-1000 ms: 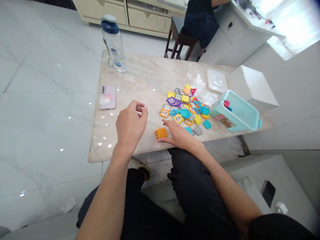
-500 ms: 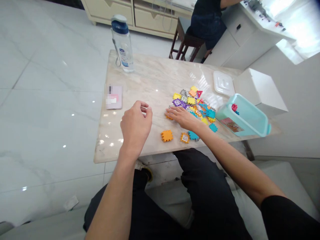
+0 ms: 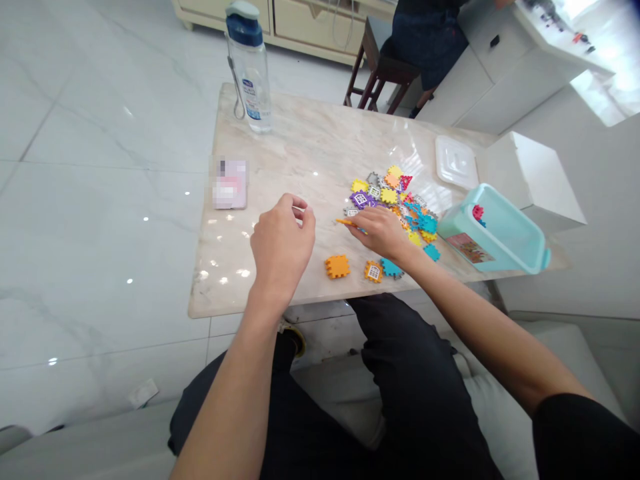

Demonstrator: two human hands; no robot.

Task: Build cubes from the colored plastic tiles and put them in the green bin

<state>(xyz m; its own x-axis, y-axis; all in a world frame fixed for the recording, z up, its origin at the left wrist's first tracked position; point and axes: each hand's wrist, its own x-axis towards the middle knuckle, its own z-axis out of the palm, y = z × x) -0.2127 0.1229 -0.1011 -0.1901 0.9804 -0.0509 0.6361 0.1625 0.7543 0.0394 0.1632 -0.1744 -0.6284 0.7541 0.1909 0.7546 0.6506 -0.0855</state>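
My right hand [image 3: 381, 232] pinches an orange interlocking tile [image 3: 345, 221] at the left edge of the pile, holding it tilted nearly edge-on. Over the table to the left, my left hand [image 3: 284, 230] hovers with loosely curled fingers; a gap shows between thumb and forefinger, and no object is visible in it. Below the hands lie an orange tile [image 3: 337, 267], an orange tile with a white window [image 3: 373, 271] and a blue tile [image 3: 391, 267]. A purple window tile [image 3: 361, 199] and a yellow tile [image 3: 389, 196] lie in the mixed pile beyond my right hand.
A turquoise bin [image 3: 453, 227] with a few pieces inside stands right of the pile, near a clear lid [image 3: 456, 162] and a white box [image 3: 537, 175]. A water bottle [image 3: 256, 80] and a pink item [image 3: 234, 185] occupy the left side. Someone sits on a stool [image 3: 379, 60] beyond.
My right hand has gone from lying flat over the orange tile to pinching it and tipping it up. My left hand has shifted slightly right, still curled. The view has moved a little.
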